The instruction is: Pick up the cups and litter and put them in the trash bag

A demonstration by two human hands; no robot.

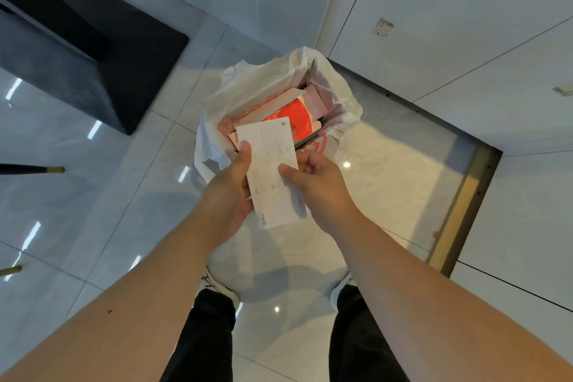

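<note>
Head view, standing over glossy pale tiled floor (93,214):
- White printed paper slip (271,170): held w/ both hands, above near edge of bag mouth.
- Left hand (231,192): thumb pinching slip's left edge.
- Right hand (316,186): thumb & fingers clamped on right edge.
- White plastic trash bag (245,87): open on floor, red-and-white cardboard box (294,115) inside.
- Dark grey block base (102,49): upper left.
</note>
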